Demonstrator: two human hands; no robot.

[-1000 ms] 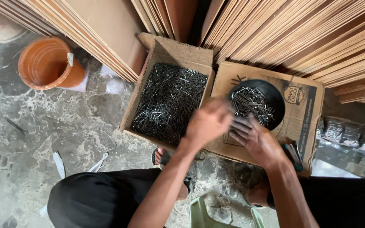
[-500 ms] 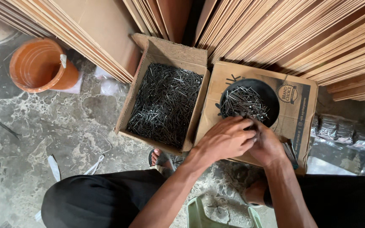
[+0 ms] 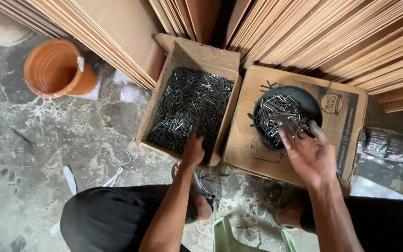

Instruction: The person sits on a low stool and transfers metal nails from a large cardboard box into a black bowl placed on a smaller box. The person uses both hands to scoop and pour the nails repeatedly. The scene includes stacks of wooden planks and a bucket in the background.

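Both hands at the nails, one in the open box, one over the black bowl.

I see my left hand [image 3: 193, 150] reaching into the open cardboard box [image 3: 162, 100] of dark nails [image 3: 190, 107], fingers dipped among them so I cannot tell how they are set. My right hand [image 3: 309, 151] lies palm up with fingers spread wide at the edge of the black bowl [image 3: 311, 100], which holds more nails and sits on a closed carton [image 3: 248, 140]. An orange bucket [image 3: 54, 67] stands on the floor, well apart.

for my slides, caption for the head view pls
Left hand reaches into open box of nails; right hand over black bowl.
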